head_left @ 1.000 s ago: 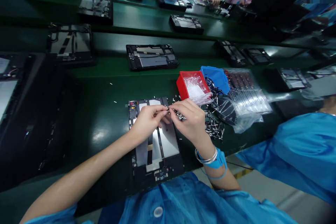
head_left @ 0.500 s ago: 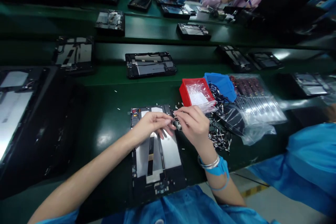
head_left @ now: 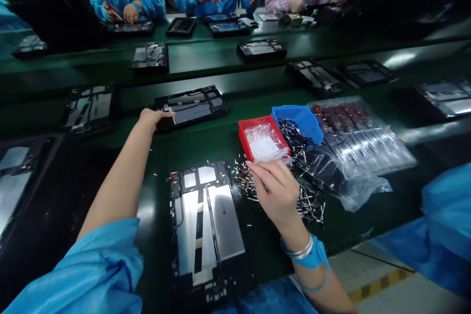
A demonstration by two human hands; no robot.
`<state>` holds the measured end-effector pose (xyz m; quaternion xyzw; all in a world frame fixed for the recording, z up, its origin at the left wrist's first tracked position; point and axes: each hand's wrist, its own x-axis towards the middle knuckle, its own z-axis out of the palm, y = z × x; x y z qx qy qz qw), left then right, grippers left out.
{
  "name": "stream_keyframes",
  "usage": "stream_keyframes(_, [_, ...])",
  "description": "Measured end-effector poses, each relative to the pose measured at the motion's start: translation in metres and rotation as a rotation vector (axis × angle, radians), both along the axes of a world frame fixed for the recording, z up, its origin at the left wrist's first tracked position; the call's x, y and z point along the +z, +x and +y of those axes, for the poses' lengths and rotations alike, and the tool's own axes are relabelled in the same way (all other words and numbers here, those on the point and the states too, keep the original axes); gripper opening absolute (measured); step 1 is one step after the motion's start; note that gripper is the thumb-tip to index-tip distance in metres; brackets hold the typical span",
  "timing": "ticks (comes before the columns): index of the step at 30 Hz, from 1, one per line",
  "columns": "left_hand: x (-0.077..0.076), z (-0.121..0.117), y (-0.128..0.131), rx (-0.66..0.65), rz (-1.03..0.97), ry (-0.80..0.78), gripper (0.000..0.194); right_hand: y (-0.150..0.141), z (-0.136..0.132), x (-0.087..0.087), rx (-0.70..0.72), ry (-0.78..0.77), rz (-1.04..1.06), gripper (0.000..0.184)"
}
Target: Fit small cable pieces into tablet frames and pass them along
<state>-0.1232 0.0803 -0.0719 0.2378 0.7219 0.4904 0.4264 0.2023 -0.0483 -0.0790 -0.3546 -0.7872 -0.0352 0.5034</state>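
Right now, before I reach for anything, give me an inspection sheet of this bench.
Surface: green bench, shiny, stray white bits on it.
Things: near tablet lies with its inner parts showing; far tablet lies beyond it, likewise.
Clutter: loose pile right of the near tablet; red bin and blue bin side by side; clear bag beside them.
Hands: left hand grips the far tablet's left end; right hand pinches above the pile, anything held too small to tell.
Cables: thin dark line on the floor at right, probably a cable.
Surroundings: people in blue and pink across the bench; blue sleeve at right.
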Motion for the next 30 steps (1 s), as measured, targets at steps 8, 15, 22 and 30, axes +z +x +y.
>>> stream_keyframes(8, [0.023, -0.034, 0.019, -0.137, -0.363, 0.063, 0.058, 0.007, 0.002, 0.003, -0.023, -0.047, 0.058, 0.026])
stream_keyframes(15, [0.019, -0.023, 0.033, -0.041, -0.462, 0.075, 0.026, 0.007, 0.008, -0.002, -0.042, -0.012, 0.046, 0.023])
stream_keyframes(22, [0.043, -0.087, 0.051, 0.105, -0.471, 0.118, 0.009, 0.007, 0.009, -0.002, -0.032, -0.092, 0.160, 0.013])
stream_keyframes(30, [0.034, -0.294, 0.098, 0.244, -0.457, 0.030, 0.011, 0.009, 0.006, 0.002, -0.013, -0.457, 0.596, 0.006])
